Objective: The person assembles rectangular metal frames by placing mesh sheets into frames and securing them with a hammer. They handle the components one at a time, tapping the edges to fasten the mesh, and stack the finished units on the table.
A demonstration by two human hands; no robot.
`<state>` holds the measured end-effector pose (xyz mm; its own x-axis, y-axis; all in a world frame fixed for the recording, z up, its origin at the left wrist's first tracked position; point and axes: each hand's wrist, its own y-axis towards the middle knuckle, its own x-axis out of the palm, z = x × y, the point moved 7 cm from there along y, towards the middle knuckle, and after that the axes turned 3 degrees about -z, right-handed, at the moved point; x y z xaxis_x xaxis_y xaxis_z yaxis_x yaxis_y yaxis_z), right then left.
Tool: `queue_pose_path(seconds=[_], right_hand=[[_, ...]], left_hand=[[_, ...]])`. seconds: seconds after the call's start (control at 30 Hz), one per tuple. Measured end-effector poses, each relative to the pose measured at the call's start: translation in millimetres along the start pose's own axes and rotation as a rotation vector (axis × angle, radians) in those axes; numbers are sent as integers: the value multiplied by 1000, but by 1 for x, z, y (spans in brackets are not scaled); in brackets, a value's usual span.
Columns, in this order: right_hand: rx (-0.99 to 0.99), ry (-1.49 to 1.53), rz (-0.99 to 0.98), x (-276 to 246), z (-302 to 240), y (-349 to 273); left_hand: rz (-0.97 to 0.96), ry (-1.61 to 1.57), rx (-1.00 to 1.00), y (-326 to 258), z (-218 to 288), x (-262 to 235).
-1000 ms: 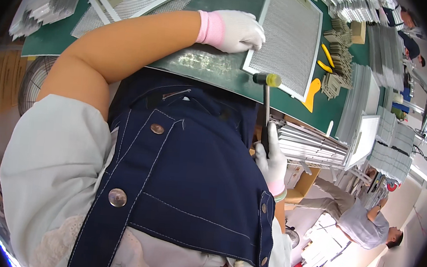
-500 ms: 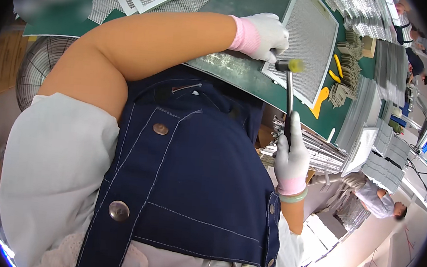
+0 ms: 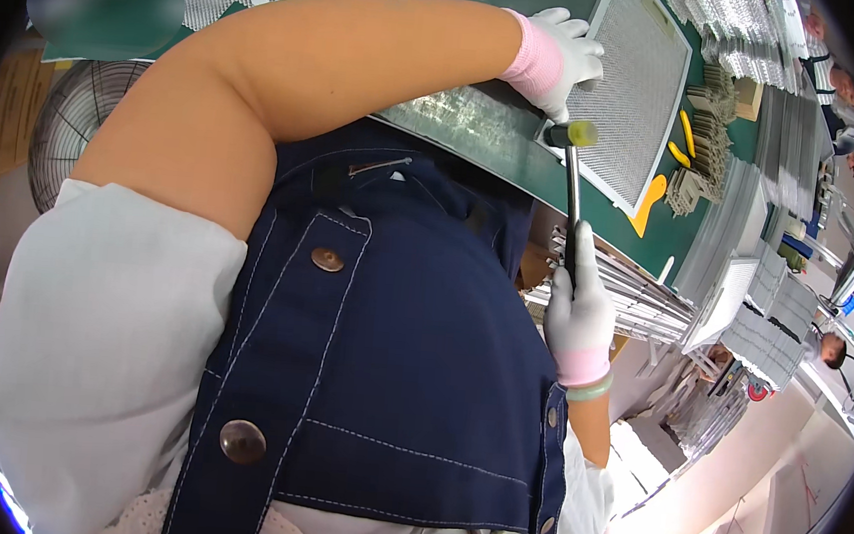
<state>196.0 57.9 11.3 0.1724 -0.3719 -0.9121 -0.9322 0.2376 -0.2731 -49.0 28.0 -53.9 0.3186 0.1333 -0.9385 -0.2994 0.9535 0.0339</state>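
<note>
A framed metal mesh panel (image 3: 633,98) lies on the green tabletop (image 3: 501,157). At its left edge my left hand (image 3: 566,65), in a white glove with a pink cuff, rests with fingers spread and nothing in its grasp. My right hand (image 3: 582,314), gloved the same way, is wrapped round the dark lower handle of a mallet (image 3: 572,193). The mallet's black-and-yellow head appears over the panel's near left corner, just below my left hand; I cannot tell whether it touches.
Right of the panel lie a yellow scraper (image 3: 649,205), yellow-handled pliers (image 3: 687,135) and stacked grey corner pieces (image 3: 714,154). Beyond are piled mesh sheets (image 3: 721,34) and long metal strips (image 3: 790,145). A caged fan (image 3: 71,134) stands at left. People are at far right.
My left hand has gone from curled at the panel's edge to spread fingers, slightly farther right and up. The mallet stays in my right hand, its head shifted slightly left.
</note>
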Motion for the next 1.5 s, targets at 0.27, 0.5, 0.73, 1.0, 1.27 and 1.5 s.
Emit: queue_pose_path(seconds=[0.27, 0.5, 0.73, 1.0, 1.27, 1.5], right_hand=[[-26, -43, 78, -7, 1, -2], [-45, -18, 88, -8, 0, -3], [-71, -25, 114, -8, 1, -3], [-105, 28, 225, -4, 10, -5], [343, 889, 146, 10, 63, -17], [564, 1202, 533, -3, 196, -15]], left_hand=[[-29, 13, -9, 3, 3, 4], [-3, 11, 3, 2, 2, 4], [-27, 25, 5, 3, 0, -2], [25, 17, 4, 3, 1, 2], [32, -24, 73, 4, -2, -3], [267, 34, 278, -32, 36, -12]])
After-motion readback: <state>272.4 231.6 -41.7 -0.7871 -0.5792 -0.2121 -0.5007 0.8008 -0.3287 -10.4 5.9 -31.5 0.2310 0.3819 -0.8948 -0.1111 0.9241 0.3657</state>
